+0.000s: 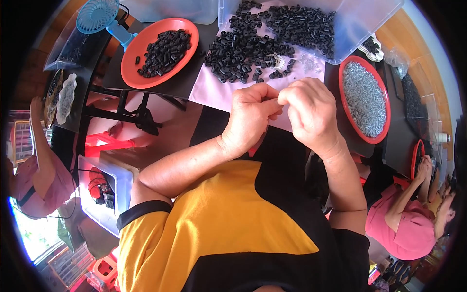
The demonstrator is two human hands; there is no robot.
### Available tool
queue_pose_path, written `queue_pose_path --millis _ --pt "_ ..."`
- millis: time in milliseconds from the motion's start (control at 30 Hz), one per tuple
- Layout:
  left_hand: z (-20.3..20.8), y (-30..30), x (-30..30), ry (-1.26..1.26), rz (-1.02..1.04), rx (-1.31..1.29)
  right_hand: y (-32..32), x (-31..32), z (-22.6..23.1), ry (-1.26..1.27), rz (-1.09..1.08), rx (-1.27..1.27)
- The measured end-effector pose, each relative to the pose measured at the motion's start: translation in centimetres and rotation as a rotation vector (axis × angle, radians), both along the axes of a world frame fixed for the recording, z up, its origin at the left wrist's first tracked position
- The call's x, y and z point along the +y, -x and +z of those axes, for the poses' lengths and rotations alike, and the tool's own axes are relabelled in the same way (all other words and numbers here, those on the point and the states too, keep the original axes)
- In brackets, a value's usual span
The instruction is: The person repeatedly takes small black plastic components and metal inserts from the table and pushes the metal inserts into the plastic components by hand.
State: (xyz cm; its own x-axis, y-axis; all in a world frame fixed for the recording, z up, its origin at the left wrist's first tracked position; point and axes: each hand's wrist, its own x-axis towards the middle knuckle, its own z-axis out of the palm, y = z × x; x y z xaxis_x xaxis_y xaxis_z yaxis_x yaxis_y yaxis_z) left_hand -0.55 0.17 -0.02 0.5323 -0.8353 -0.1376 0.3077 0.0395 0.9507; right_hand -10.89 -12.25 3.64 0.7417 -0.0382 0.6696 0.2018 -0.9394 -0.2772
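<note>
My left hand (249, 114) and my right hand (311, 113) meet over the near edge of the pink cloth (209, 90). Both are closed, fingertips pinched together. Whatever lies between them is hidden by the fingers. Just beyond, a heap of small black plastic pieces (233, 53) spreads over the cloth. More of them spill from a clear plastic bin (357, 29) tipped on its side. To the left, a red oval plate (134, 58) bears black pieces. At the right, a second red plate (344, 97) is full of small shiny, silvery-clear parts (365, 100).
A blue fan (98, 17) stands at the far left, and a white scalloped tray (65, 99) lies on the side table. Below is a clear bin (87, 194) with red cable. Co-workers sit at left (46, 180) and right (404, 224). A red stool (109, 142) stands under the table.
</note>
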Motion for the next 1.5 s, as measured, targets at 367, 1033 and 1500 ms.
queue_pose_path --millis 367,1033,1500 --pt "0.7 1.1 -0.3 -0.008 0.08 0.07 0.1 0.4 -1.1 -0.118 -0.083 -0.017" --pt "0.9 2.1 0.4 0.042 0.158 0.279 0.3 2.1 -2.7 0.29 -0.151 -0.171" --pt "5.1 -12.6 3.8 -0.103 0.5 -0.535 -2.9 -2.9 -2.8 0.284 -0.339 0.118"
